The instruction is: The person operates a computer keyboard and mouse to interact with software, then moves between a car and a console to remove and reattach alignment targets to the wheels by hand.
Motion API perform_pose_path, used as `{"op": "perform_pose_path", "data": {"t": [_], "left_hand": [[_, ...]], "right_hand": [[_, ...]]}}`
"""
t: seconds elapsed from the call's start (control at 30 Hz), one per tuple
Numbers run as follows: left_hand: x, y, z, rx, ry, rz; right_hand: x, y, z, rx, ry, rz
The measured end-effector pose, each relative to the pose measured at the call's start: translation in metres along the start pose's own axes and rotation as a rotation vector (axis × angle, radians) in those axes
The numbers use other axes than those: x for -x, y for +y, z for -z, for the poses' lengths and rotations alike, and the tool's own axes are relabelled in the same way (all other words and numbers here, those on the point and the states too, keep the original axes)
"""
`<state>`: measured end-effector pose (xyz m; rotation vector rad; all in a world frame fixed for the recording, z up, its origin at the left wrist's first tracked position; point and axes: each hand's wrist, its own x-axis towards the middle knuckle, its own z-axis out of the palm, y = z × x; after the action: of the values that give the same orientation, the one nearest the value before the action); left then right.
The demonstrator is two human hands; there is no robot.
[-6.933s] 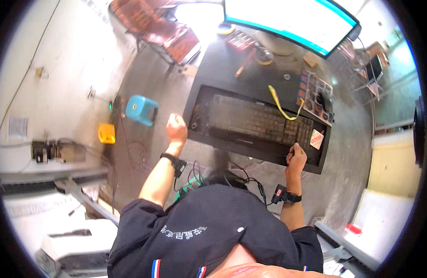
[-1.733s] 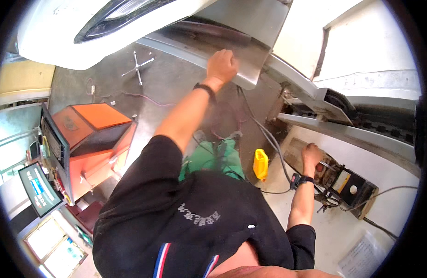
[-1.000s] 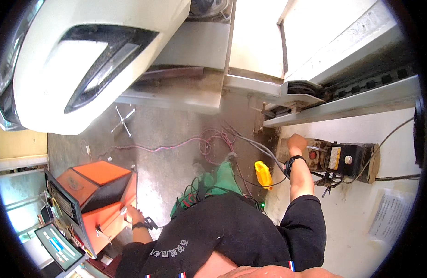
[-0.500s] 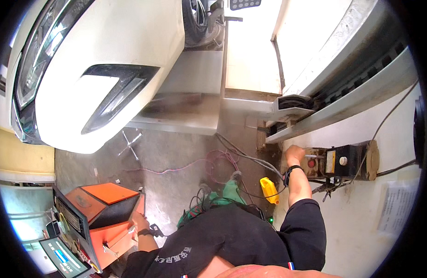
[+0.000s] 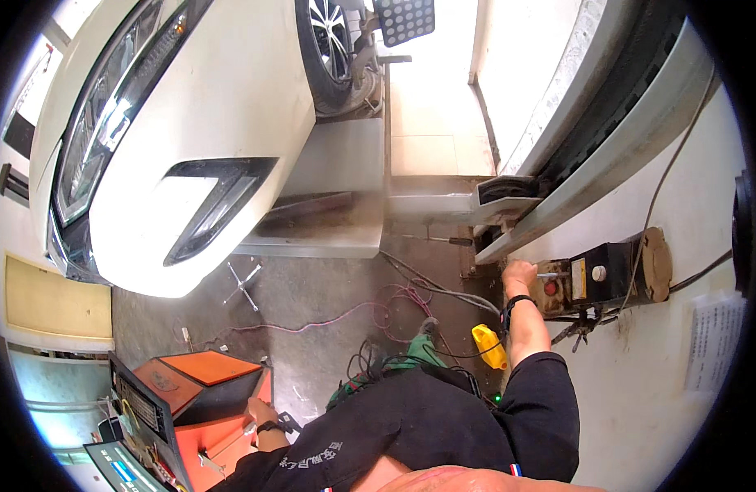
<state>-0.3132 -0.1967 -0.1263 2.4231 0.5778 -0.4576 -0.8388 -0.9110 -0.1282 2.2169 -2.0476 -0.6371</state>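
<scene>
At the right, my right hand (image 5: 519, 276) is closed around the end of a metal lever (image 5: 551, 275). That lever sticks out of a wall-side power unit with a black box (image 5: 611, 273), a white knob and a red button (image 5: 550, 289). At the lower left, my left hand (image 5: 261, 410) holds the edge of an orange and black cabinet (image 5: 210, 366), its fingers curled and partly hidden. A white car (image 5: 206, 107) stands on a grey lift platform (image 5: 329, 238) ahead. A dotted target plate (image 5: 405, 20) is by its front wheel (image 5: 327, 49).
A cross-shaped wheel wrench (image 5: 244, 286) lies on the floor by the car. Hoses (image 5: 443, 287) and a thin pink cable (image 5: 329, 320) run across the floor. Beside my right arm sits a yellow container (image 5: 488, 346). A lift post (image 5: 607, 139) rises at the right; a screen (image 5: 120, 469) is lower left.
My view has tilted, so the car, platform and cabinet sit lower and more of the wheel and target plate shows. My right hand stays on the lever and my left on the cabinet.
</scene>
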Motion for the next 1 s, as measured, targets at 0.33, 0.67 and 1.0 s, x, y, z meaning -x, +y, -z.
{"op": "perform_pose_path", "data": {"t": [0.33, 0.67, 1.0], "left_hand": [[0.037, 0.020, -0.001, -1.189, 0.035, -0.404], [0.069, 0.066, -0.002, -1.148, 0.017, -0.309], [0.005, 0.012, 0.007, 0.058, -0.041, -0.124]], "right_hand": [[0.005, 0.003, 0.014, -0.108, 0.151, -0.008], [0.010, 0.006, 0.027, -0.131, 0.160, 0.012], [0.009, 0.001, 0.026, -0.129, 0.149, 0.004]]}}
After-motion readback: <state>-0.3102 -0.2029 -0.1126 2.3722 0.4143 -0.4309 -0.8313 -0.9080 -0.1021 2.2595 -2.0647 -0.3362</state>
